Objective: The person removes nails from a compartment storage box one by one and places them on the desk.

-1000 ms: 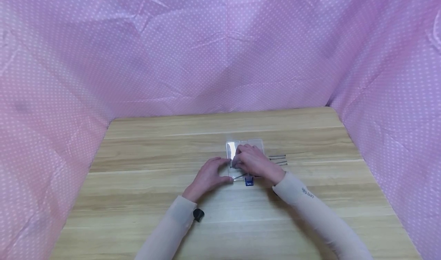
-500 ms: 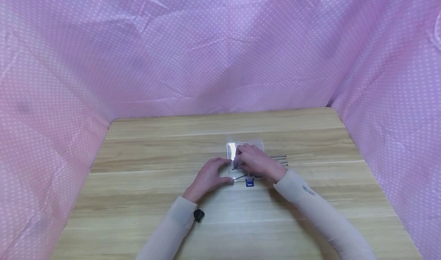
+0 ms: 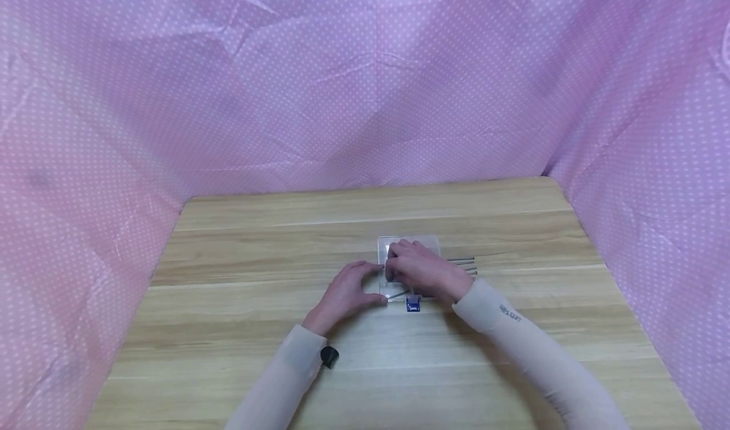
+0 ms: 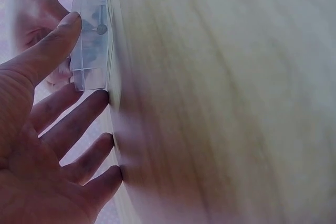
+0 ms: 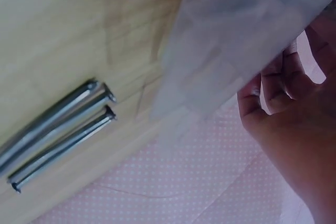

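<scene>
A clear plastic box with a blue latch lies on the table, its see-through lid raised in the right wrist view. A nail lies inside, and its round head shows through the wall in the left wrist view. My left hand is at the box's left end, fingers spread and fairly straight, thumb and fingertips touching it. My right hand reaches over the box with bent fingers. Whatever is between those fingertips is hidden. Several nails lie on the table right of the box.
A wooden table carries everything. Pink dotted cloth hangs behind it and at both sides. A black object is at the left cuff.
The box has shifted slightly toward me, and the bright glare on its lid has shrunk. My left hand has stayed put. My right hand has hardly moved over the box.
</scene>
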Demonstrator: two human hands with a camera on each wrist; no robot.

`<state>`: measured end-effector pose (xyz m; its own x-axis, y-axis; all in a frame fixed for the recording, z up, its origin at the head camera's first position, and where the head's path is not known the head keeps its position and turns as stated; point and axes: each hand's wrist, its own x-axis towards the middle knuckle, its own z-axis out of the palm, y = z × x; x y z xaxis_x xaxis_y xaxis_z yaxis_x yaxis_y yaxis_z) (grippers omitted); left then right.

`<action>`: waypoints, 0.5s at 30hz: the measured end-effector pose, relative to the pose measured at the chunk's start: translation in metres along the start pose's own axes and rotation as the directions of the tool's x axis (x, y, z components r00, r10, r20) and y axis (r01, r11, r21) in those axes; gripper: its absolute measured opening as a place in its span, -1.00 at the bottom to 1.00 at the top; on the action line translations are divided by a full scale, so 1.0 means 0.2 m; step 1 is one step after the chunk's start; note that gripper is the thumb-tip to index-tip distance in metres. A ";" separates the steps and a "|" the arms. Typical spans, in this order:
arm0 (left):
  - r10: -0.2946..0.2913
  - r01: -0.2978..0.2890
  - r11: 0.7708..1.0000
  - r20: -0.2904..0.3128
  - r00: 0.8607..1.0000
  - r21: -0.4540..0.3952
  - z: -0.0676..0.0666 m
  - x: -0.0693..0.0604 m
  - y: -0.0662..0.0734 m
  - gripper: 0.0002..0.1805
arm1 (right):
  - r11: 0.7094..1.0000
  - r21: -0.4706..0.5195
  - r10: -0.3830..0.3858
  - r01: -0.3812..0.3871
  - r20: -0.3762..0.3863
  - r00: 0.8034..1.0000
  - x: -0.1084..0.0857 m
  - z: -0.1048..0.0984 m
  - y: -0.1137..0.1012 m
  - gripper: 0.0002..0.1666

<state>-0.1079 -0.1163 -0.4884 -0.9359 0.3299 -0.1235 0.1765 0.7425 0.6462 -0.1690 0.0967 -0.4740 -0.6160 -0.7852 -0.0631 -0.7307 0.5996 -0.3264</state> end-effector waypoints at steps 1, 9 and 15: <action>0.002 -0.002 1.000 0.001 1.000 0.005 0.00 0.00 0.00 -0.22 | 1.000 -0.011 -0.003 0.003 0.003 1.000 0.00 0.00 0.00 -0.89; -0.010 0.010 1.000 0.015 1.000 0.021 0.00 0.00 0.00 -0.21 | 0.998 -0.050 -0.024 0.023 -0.017 1.000 -0.02 0.00 -0.01 -0.91; -0.021 0.020 1.000 0.016 1.000 0.013 0.00 0.00 0.00 -0.22 | 0.998 -0.048 -0.046 0.044 -0.041 0.998 -0.04 0.00 0.00 -0.92</action>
<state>-0.1075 -0.1161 -0.4876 -0.9342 0.3241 -0.1491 0.1614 0.7567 0.6335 -0.1633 0.1026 -0.4739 -0.5937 -0.8046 -0.0095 -0.7702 0.5716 -0.2828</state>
